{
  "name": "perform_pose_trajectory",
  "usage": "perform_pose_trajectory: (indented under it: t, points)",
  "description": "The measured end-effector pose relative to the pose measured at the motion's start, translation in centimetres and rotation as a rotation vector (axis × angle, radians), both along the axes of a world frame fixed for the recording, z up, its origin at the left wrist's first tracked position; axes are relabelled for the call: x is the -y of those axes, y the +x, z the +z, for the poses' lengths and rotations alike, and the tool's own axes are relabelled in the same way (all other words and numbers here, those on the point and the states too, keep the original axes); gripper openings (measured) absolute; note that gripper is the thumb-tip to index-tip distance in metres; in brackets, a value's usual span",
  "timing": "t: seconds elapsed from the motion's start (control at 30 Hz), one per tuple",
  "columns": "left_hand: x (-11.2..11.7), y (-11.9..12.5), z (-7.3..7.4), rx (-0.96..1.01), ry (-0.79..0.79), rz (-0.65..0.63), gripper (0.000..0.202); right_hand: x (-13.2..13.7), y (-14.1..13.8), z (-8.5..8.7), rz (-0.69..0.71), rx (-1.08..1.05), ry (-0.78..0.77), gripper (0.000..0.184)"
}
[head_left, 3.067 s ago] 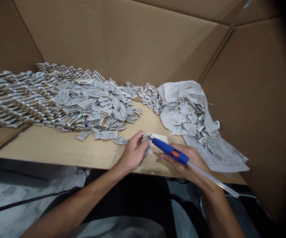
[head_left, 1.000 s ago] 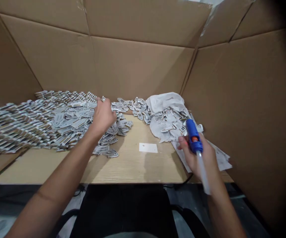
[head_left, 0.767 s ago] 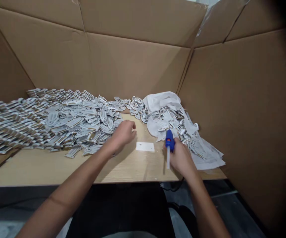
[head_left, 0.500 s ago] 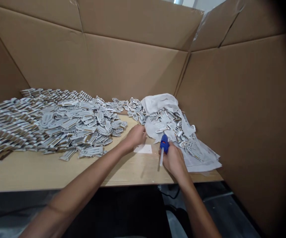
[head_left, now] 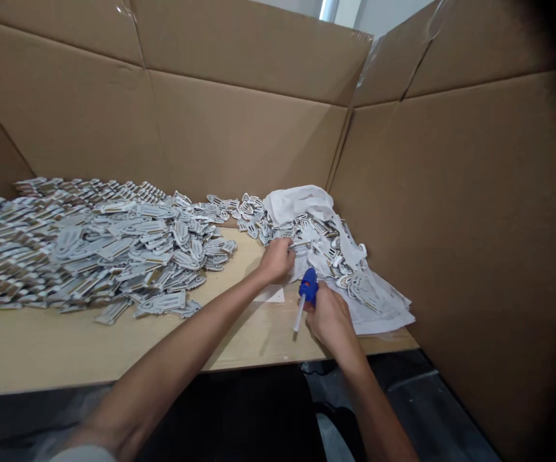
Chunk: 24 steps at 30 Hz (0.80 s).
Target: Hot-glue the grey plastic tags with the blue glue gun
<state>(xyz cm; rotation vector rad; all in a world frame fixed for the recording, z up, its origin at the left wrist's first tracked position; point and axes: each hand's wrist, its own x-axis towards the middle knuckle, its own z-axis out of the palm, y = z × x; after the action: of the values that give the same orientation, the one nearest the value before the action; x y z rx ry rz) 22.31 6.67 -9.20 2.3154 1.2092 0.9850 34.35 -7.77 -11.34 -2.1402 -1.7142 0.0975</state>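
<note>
My right hand is wrapped around a blue hot glue gun. A pale glue stick juts from its back end towards me. My left hand reaches to the edge of a crumpled white sheet, its fingers closed on the end of a small flat grey-and-white piece. Many similar pieces lie jumbled on the sheet. Partly behind my left forearm, a white card rests on the table.
A big loose heap of grey-and-white pieces covers the table's left side, beside neatly stacked rows. Tall cardboard walls enclose the back and the sides. The wooden table's front edge lies below my forearms.
My left hand has moved forward from beside the white card to the pieces on the sheet. The glue gun stays in my right hand. The view has swung slightly right.
</note>
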Motion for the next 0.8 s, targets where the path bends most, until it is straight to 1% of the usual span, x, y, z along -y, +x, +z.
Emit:
perform_pose_trajectory:
  t: [0.1, 0.17, 0.23, 0.3, 0.37, 0.4, 0.47, 0.5, 0.57, 0.63, 0.7, 0.8]
  points:
    - [0.9, -2.5, 1.3, 0.082, -0.057, 0.059, 0.014, 0.1, 0.2, -0.1, 0.05, -0.066, 0.048, 0.02]
    - [2.0, -4.6, 2.0, 0.125, -0.103, 0.086, 0.012, 0.1, 0.5, -0.1, 0.085, -0.12, 0.079, 0.013]
    - [3.8, -6.8, 2.4, 0.196, -0.165, 0.07, 0.016, 0.1, 0.9, -0.1, 0.114, -0.168, 0.101, 0.009]
    - [6.1, -8.7, 2.3, 0.366, -0.293, -0.015, 0.022, -0.1, 1.1, -0.1, 0.157, -0.253, 0.122, 0.01]
    - [8.6, -10.1, 1.7, 0.488, -0.423, -0.038, 0.028, -0.1, 1.1, 0.0, 0.198, -0.38, 0.175, 0.012]
    - [9.7, -10.5, 1.3, 0.58, -0.523, -0.066, 0.03, -0.2, 1.0, 0.1, 0.217, -0.442, 0.216, 0.013]
    - [11.6, -11.0, 0.1, 0.752, -0.713, -0.141, 0.035, -0.1, 0.5, 0.3, 0.256, -0.539, 0.303, 0.015]
    - [12.3, -11.0, -0.5, 0.796, -0.767, -0.157, 0.037, -0.1, 0.2, 0.4, 0.274, -0.567, 0.334, 0.015]
    - [13.0, -11.0, -1.5, 0.829, -0.801, -0.169, 0.039, 0.2, -0.6, 0.7, 0.324, -0.632, 0.351, 0.016]
    - [13.2, -11.0, -2.3, 0.82, -0.793, -0.18, 0.037, 0.6, -1.4, 1.1, 0.367, -0.679, 0.331, 0.018]
    - [13.2, -11.3, -2.6, 0.802, -0.803, -0.204, 0.034, 1.0, -2.0, 1.3, 0.408, -0.684, 0.31, 0.018]
    - [13.3, -11.7, -2.8, 0.774, -0.833, -0.239, 0.046, 1.4, -2.8, 1.2, 0.441, -0.656, 0.316, 0.019]
